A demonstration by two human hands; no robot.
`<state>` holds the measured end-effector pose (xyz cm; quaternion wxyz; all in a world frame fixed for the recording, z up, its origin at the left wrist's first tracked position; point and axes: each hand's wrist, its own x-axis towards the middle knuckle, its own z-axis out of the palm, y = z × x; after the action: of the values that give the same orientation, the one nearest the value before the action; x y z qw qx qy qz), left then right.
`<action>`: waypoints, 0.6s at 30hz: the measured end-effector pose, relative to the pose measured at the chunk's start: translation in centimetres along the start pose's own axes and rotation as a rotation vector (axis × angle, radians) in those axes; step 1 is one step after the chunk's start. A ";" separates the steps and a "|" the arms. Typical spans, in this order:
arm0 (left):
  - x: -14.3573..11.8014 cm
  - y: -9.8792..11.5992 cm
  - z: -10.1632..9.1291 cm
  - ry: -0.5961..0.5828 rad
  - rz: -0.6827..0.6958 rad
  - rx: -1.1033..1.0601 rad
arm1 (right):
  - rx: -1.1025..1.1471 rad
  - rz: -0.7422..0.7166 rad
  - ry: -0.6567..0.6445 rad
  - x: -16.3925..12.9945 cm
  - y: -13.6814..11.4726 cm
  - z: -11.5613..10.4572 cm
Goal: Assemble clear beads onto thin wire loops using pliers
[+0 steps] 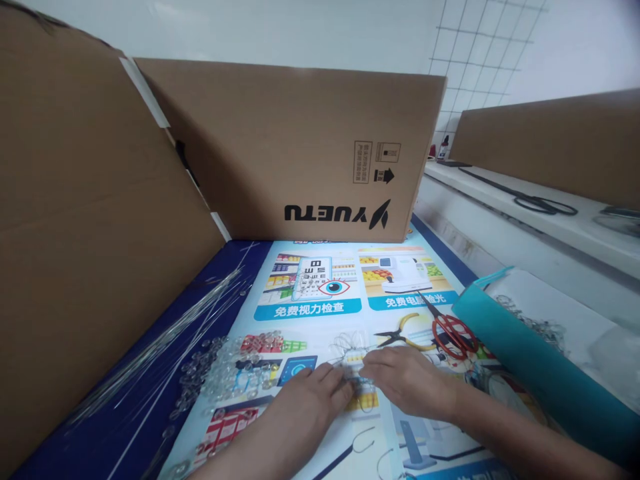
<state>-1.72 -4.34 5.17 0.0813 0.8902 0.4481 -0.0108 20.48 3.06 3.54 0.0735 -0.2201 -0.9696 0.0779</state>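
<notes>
My left hand (317, 403) and my right hand (403, 380) meet over a printed poster sheet (320, 327), fingertips close together. Both have curled, closed fingers on a piece of thin bent wire (349, 343), whose loops stick out beyond and below the fingertips. The exact grip is partly hidden by the fingers. Beyond my right hand lie pliers with yellow handles (407, 331) and red-handled scissors (455, 333). Many clear round beads (220, 373) are spread left of my left hand. Hook-shaped wire pieces (364, 439) rest on the poster nearer to me.
A bundle of long straight wires (175, 347) lies on the blue cloth at left. Cardboard panels (280, 147) stand upright behind and at left. To the right is a teal open box (530, 347) with wire pieces inside. Black scissors (540, 203) lie on a white ledge.
</notes>
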 end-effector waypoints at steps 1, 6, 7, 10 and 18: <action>0.0 0.0 0.0 -0.003 0.000 0.003 | -0.019 -0.011 0.004 -0.2 0.0 0.1; -0.1 -0.1 0.6 -0.036 -0.002 0.040 | -0.086 -0.034 0.007 -1.4 0.3 0.2; -0.1 -0.2 0.8 -0.052 -0.005 0.044 | -0.090 -0.044 0.002 -1.6 0.3 0.2; -0.3 -0.2 1.0 -0.092 -0.014 0.046 | -0.097 -0.069 -0.018 -2.0 0.2 -0.1; -0.4 -0.3 1.2 -0.161 -0.035 0.042 | -0.067 -0.067 -0.058 -2.3 -0.6 -0.2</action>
<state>-2.11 -4.64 4.03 0.0981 0.8800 0.4553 -0.0932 22.38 1.56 3.64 0.0404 -0.1874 -0.9802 0.0491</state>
